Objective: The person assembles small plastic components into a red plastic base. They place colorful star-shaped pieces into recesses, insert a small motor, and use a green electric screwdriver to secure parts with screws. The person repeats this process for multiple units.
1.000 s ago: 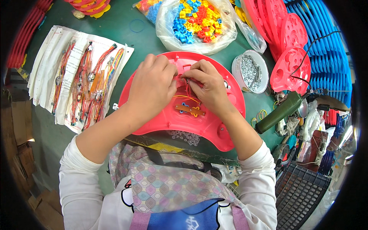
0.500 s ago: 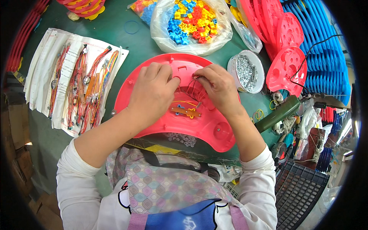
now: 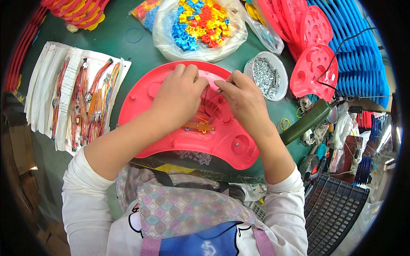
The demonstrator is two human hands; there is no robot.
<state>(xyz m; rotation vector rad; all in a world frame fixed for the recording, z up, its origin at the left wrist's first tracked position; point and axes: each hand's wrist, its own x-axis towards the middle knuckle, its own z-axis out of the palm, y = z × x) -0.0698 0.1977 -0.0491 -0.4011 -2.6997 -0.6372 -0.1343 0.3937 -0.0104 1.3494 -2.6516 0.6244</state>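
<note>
A red plastic shell (image 3: 141,102) with a curved outline lies hollow side up on the table before me. My left hand (image 3: 181,94) is closed over its far part, with thin dark wires (image 3: 206,104) pinched at the fingertips. Close beside it, my right hand (image 3: 244,96) has thumb and forefinger pressed together; what they hold, if anything, is too small to make out. The wires run down into the shell toward a narrow orange-brown circuit strip (image 3: 199,126), which sits over small blue and yellow pieces. A yellow wire shows near the strip.
Wire harnesses (image 3: 87,102) lie on paper sheets at left. Beyond the shell stands a plastic bag (image 3: 160,36) of coloured star pieces. A white tub (image 3: 282,85) of screws, a dark green tool (image 3: 301,123), red shells (image 3: 314,72) and stacked blue parts (image 3: 358,64) are at right.
The dark wires were at my right fingertips and are now at my left ones. Both hands have come closer together over the shell. The whole view has shifted slightly.
</note>
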